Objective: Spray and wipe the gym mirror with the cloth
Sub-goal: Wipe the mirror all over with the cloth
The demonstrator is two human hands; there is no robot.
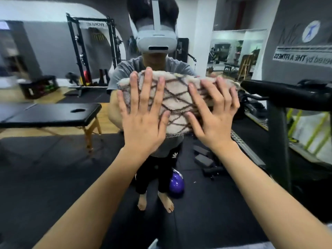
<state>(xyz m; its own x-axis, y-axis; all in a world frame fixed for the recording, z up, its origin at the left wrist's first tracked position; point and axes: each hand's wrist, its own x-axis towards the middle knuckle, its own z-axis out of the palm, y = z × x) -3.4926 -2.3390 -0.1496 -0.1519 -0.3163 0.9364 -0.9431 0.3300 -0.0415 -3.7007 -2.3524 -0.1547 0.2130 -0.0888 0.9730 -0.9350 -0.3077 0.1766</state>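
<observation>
The gym mirror fills the whole view and reflects the room and me. A folded cream cloth with a brown diamond pattern lies flat against the glass at chest height. My left hand presses on the cloth's left half, fingers spread and pointing up. My right hand presses on its right half, fingers spread as well. Both palms rest on the cloth rather than gripping it. No spray bottle is in sight.
A black treadmill handlebar juts in from the right, close to my right hand. Reflected in the glass are a black massage table at left, a squat rack behind, a purple ball and foam blocks on the floor.
</observation>
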